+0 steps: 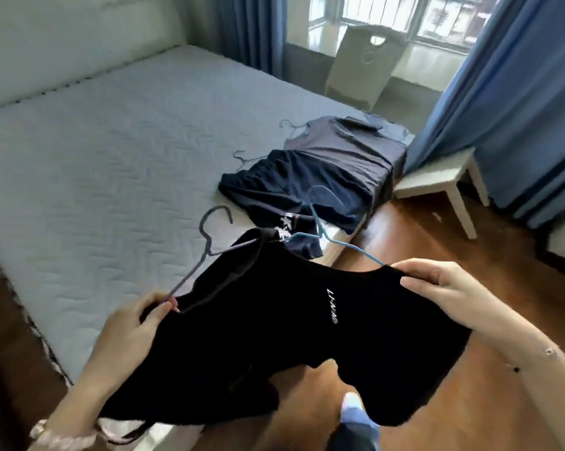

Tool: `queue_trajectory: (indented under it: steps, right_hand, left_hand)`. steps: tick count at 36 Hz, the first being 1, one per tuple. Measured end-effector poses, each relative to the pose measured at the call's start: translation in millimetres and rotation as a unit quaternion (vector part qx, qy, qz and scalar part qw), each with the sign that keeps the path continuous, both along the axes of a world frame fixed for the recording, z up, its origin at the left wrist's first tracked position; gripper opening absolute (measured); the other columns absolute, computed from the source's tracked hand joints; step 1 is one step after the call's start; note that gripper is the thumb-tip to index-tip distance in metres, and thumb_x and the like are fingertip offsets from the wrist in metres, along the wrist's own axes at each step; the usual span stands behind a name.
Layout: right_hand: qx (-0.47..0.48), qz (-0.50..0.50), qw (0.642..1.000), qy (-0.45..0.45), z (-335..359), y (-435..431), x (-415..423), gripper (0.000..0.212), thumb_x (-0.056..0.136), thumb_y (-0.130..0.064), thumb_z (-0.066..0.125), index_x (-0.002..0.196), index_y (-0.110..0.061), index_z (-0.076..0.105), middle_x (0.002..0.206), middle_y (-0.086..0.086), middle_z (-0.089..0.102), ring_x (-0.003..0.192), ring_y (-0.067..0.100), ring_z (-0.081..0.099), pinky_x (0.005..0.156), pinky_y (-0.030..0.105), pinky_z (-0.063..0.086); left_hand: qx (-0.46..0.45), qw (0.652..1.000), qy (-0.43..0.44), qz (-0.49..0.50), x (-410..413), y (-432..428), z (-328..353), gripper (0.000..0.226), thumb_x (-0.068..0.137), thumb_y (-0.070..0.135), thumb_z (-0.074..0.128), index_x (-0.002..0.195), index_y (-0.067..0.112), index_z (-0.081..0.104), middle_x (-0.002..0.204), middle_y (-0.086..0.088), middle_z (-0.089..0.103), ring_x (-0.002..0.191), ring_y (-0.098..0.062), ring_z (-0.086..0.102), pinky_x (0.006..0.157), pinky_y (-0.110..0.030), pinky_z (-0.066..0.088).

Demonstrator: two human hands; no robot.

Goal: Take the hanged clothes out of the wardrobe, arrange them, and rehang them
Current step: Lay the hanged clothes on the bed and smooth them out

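Black T-shirt (274, 320), held above the bed (95, 157) at its near corner, left hand (138, 323) pinching one shoulder, right hand (437, 281) gripping the other; grey shirt (339, 144) and navy shirt (291, 187) laid on the bed's far corner; arranging apparently underway, rehanging outstanding.

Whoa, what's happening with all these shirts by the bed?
A person is holding up a black shirt beside the bed. The left grip holds one shoulder together with a purple hanger. The right grip pinches the other shoulder, where a blue hanger has one arm ending. A navy shirt and a grey shirt, each on a hanger, lie on the bed.
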State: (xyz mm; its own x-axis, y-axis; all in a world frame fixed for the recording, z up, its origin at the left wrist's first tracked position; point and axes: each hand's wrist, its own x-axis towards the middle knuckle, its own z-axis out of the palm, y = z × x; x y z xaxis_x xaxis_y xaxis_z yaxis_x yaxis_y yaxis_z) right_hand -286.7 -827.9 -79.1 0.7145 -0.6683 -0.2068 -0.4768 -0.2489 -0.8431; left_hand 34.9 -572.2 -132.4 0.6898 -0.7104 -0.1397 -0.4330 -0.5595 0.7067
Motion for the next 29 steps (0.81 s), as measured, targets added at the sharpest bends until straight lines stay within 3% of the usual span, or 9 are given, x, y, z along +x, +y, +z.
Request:
queue_trajectory:
  steps: [5,8,10,12,14,16,18,21,29]
  right_hand:
    - [0.019,0.068,0.997,-0.037,-9,-90,65,0.021,0.083,-0.023,0.067,0.077,-0.042,0.073,0.075,-0.025,0.071,0.072,-0.011,0.062,0.074,0.002,0.045]
    - [0.023,0.12,0.992,-0.037,-11,-140,109,0.047,0.087,0.002,0.057,0.073,-0.039,0.074,0.068,-0.022,0.071,0.065,-0.009,0.063,0.068,0.003,0.048]
    - [0.032,0.151,0.987,-0.045,-5,-167,143,0.042,0.089,0.005,0.053,0.078,-0.032,0.07,0.062,-0.02,0.07,0.059,-0.008,0.063,0.061,0.003,0.048]
    - [0.045,0.168,0.983,-0.054,1,-190,180,0.037,0.089,0.004,0.051,0.078,-0.028,0.068,0.057,-0.02,0.068,0.054,-0.008,0.062,0.055,0.003,0.047]
    - [0.009,0.191,0.98,-0.057,1,-211,222,0.046,0.09,0.0,0.054,0.071,-0.037,0.072,0.061,-0.024,0.069,0.06,-0.008,0.062,0.064,0.004,0.048]
    - [-0.046,0.203,0.977,-0.054,-1,-226,261,0.044,0.089,-0.006,0.057,0.076,-0.045,0.072,0.069,-0.024,0.07,0.071,-0.003,0.062,0.082,0.016,0.047]
    - [-0.066,0.223,0.971,-0.06,-1,-236,307,0.028,0.09,-0.007,0.055,0.09,-0.029,0.072,0.083,-0.014,0.07,0.079,0.002,0.06,0.09,0.025,0.043]
    - [-0.092,0.222,0.967,-0.08,-5,-242,373,0.019,0.09,-0.006,0.053,0.098,-0.016,0.067,0.094,0.002,0.066,0.078,-0.001,0.06,0.088,0.029,0.044]
    - [-0.171,0.236,0.957,-0.01,-63,-257,548,0.022,0.091,-0.013,0.05,0.103,-0.013,0.069,0.098,0.003,0.066,0.096,0.016,0.057,0.085,0.027,0.038]
  left_hand:
    - [0.014,0.986,-0.062,0.155,24,-8,7,0.013,0.093,0.021,0.055,0.086,0.025,0.066,0.098,-0.01,0.069,0.1,-0.032,0.06,0.08,-0.034,0.038]
    - [0.033,0.971,-0.094,0.216,47,-10,20,0.023,0.093,0.025,0.055,0.078,0.04,0.063,0.095,-0.003,0.068,0.096,-0.024,0.058,0.082,-0.033,0.038]
    - [0.034,0.96,-0.119,0.25,62,-14,34,0.025,0.093,0.024,0.054,0.08,0.044,0.063,0.097,-0.002,0.067,0.095,-0.022,0.057,0.081,-0.022,0.038]
    - [0.045,0.948,-0.143,0.281,81,-19,46,0.017,0.095,0.024,0.051,0.092,0.032,0.066,0.103,-0.007,0.068,0.095,-0.026,0.057,0.075,-0.017,0.037]
    - [0.067,0.931,-0.166,0.317,104,-27,58,0.02,0.096,0.027,0.048,0.101,0.021,0.066,0.104,-0.013,0.068,0.088,-0.028,0.055,0.07,-0.029,0.033]
    - [0.085,0.914,-0.186,0.351,125,-33,66,0.024,0.097,0.028,0.046,0.107,0.018,0.066,0.108,-0.013,0.067,0.096,-0.033,0.057,0.073,-0.032,0.035]
    - [0.099,0.893,-0.207,0.387,151,-32,70,0.025,0.097,0.03,0.045,0.107,0.021,0.066,0.112,-0.013,0.066,0.107,-0.037,0.056,0.081,-0.038,0.04]
    - [0.101,0.877,-0.218,0.416,194,-27,65,0.026,0.096,0.033,0.043,0.104,0.023,0.066,0.112,-0.013,0.066,0.106,-0.039,0.056,0.083,-0.041,0.042]
    - [0.123,0.878,-0.174,0.429,339,-27,-1,0.027,0.098,0.031,0.04,0.1,0.023,0.066,0.102,-0.012,0.065,0.092,-0.035,0.056,0.067,-0.032,0.033]
